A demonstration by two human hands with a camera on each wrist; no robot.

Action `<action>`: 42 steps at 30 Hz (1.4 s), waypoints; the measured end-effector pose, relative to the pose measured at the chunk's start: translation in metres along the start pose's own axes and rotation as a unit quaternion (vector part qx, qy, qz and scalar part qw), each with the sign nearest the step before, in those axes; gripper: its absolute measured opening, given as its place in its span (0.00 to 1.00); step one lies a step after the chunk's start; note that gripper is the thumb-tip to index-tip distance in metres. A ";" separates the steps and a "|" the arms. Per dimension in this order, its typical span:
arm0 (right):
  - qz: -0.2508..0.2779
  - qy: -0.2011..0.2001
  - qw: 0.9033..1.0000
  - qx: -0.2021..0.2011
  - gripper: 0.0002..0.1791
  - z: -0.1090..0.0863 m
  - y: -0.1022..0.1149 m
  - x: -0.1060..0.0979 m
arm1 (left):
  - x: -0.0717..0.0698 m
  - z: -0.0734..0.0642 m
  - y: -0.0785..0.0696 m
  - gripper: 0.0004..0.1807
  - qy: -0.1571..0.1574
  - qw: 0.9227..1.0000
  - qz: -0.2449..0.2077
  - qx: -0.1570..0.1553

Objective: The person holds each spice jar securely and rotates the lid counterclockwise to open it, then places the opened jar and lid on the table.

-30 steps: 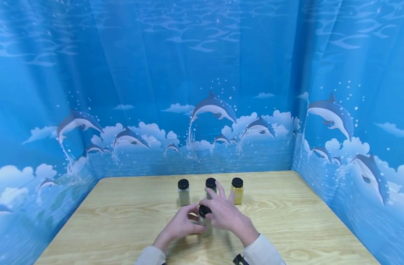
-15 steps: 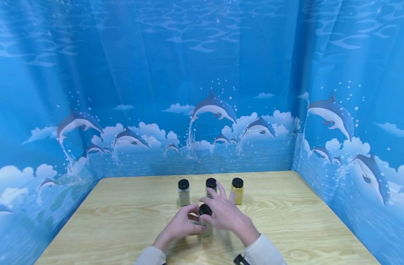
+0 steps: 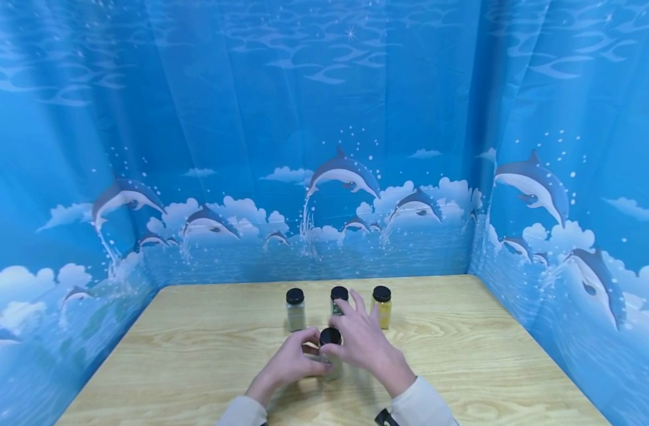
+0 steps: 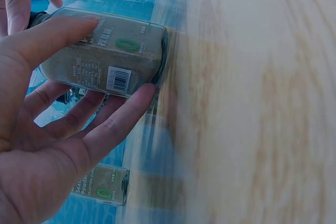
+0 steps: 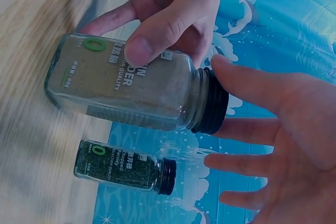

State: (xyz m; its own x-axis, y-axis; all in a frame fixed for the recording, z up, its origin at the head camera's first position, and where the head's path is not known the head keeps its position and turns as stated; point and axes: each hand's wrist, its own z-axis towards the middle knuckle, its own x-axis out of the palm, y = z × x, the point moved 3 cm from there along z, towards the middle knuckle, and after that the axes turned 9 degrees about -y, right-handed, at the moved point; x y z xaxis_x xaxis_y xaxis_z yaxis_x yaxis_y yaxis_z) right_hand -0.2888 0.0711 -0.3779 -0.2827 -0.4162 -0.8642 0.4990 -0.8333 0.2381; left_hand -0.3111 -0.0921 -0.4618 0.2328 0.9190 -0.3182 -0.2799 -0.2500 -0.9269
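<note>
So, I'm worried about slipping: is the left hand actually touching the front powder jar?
Touching. The right wrist view shows the thumb of the left hand lying on the side of the powder jar, its tip covering some lettering.

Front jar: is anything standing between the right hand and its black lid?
Nothing visible. The right hand has thumb and finger at the black lid; the left hand grips the front jar by its glass body. The parsley jar stands beyond it, not between.
</note>
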 end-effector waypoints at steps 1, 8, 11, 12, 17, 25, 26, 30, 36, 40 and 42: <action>0.000 0.002 1.000 -0.001 0.23 0.000 0.000 0.000 | 0.000 0.000 0.000 0.18 -0.001 1.000 0.001 -0.001; 0.006 0.023 1.000 -0.004 0.20 -0.001 0.001 0.000 | -0.001 0.001 0.000 0.20 -0.001 1.000 0.017 -0.005; 0.008 0.041 0.999 -0.004 0.22 -0.002 0.001 0.001 | -0.001 0.001 0.000 0.21 -0.002 1.000 0.020 -0.004; 0.008 0.046 0.999 -0.005 0.22 -0.001 0.001 0.001 | -0.001 0.001 0.000 0.21 -0.002 1.000 0.021 -0.004; 0.013 0.062 0.998 -0.002 0.24 -0.002 0.001 0.002 | -0.001 0.001 -0.001 0.22 -0.003 1.000 0.021 -0.003; 0.020 0.064 0.998 0.000 0.24 -0.003 0.002 0.000 | -0.001 0.002 -0.001 0.22 -0.004 1.000 0.021 -0.011; 0.021 0.063 0.998 -0.001 0.24 -0.003 0.002 0.000 | -0.001 0.002 -0.001 0.22 -0.003 1.000 0.021 -0.011; 0.026 0.066 0.998 0.001 0.24 -0.003 0.002 -0.001 | -0.001 0.002 -0.001 0.23 -0.003 1.000 0.021 -0.011; 0.033 0.071 0.997 0.003 0.25 -0.004 0.002 -0.002 | -0.001 0.002 0.000 0.23 -0.006 1.000 0.022 -0.005; 0.031 0.069 0.997 -0.001 0.27 -0.005 0.002 -0.002 | -0.001 0.002 0.000 0.21 -0.007 1.000 0.024 0.004; 0.027 0.061 0.998 -0.002 0.28 -0.005 0.001 -0.002 | -0.001 0.002 0.000 0.20 -0.005 1.000 0.024 0.004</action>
State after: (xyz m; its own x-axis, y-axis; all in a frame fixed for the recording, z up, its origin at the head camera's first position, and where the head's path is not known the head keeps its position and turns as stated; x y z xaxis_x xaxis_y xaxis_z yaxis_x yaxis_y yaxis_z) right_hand -0.2838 0.0726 -0.3776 -0.1534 -0.4126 -0.8979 0.5146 -0.8091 0.2839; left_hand -0.3131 -0.0923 -0.4614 0.2102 0.9089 -0.3602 -0.2984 -0.2912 -0.9089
